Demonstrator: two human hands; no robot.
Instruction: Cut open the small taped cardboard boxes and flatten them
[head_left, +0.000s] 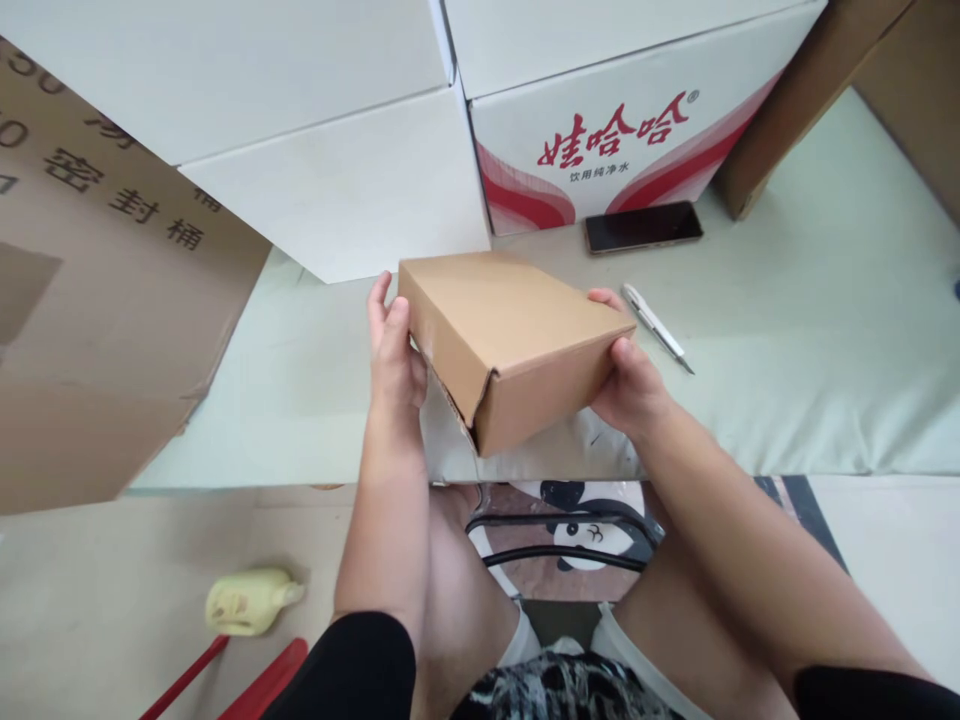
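Observation:
A brown cardboard box [517,310] is held tilted above the pale green table cover. My left hand [396,345] grips its left end, with the thumb on the side wall and the other fingers partly hidden behind and below. My right hand [630,385] is closed on the right end, its thumb at the near corner and a fingertip showing over the far edge. The lid looks closed, with a small gap at the near left corner. To the right of my right hand lies a white utility knife [658,328], its pointed tip toward me.
A black phone [643,228] lies in front of a white carton with red print [600,150]. Plain white cartons [337,190] stand behind, and a large brown carton [97,300] at left. On the floor are a yellow bottle [251,602] and something red.

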